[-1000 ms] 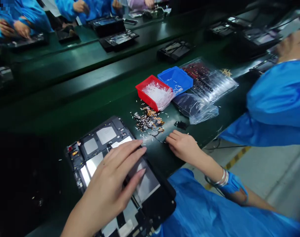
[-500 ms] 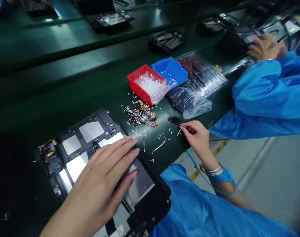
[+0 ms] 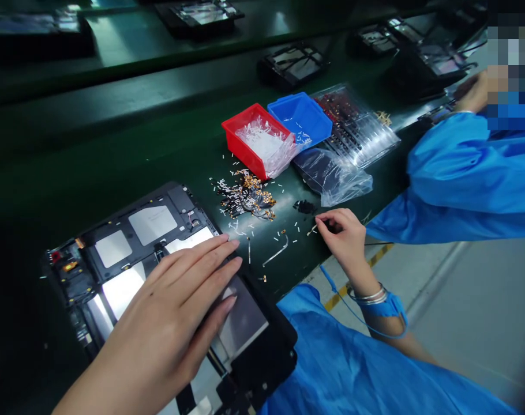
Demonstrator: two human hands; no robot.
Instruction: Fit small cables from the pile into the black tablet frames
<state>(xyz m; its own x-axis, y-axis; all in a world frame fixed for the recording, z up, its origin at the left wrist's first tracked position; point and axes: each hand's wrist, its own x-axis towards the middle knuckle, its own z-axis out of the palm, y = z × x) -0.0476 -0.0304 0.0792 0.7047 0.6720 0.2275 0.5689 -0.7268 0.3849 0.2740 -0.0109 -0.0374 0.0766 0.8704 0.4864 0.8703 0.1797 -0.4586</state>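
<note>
My left hand (image 3: 176, 305) lies flat, fingers stretched out, across an opened tablet-like device (image 3: 152, 223) that shows its black frame, boards and silvery panels. My right hand (image 3: 342, 236) is closed in a pinch at the bench edge. Between its thumb and forefinger is a thin, pale flex cable (image 3: 311, 230). Just beyond those fingers sits a small heap of black bits (image 3: 304, 207). To the left lie a few loose flex cables (image 3: 276, 252) and scattered white strips. Behind them is a tangled pile of flex cables (image 3: 249, 196) with gold ends.
A red bin (image 3: 245, 151) holds white pieces in plastic; a blue bin (image 3: 299, 118) adjoins it. A plastic bag (image 3: 334, 176) and clear trays (image 3: 362, 132) stand to the right. A co-worker's blue sleeve (image 3: 470, 173) reaches in there. More devices (image 3: 295, 63) sit farther back.
The view has shifted slightly, and the device with my left hand on it appears a little further left. My right hand keeps its pinch; the flex cable's angle differs slightly. The co-worker's hands have moved.
</note>
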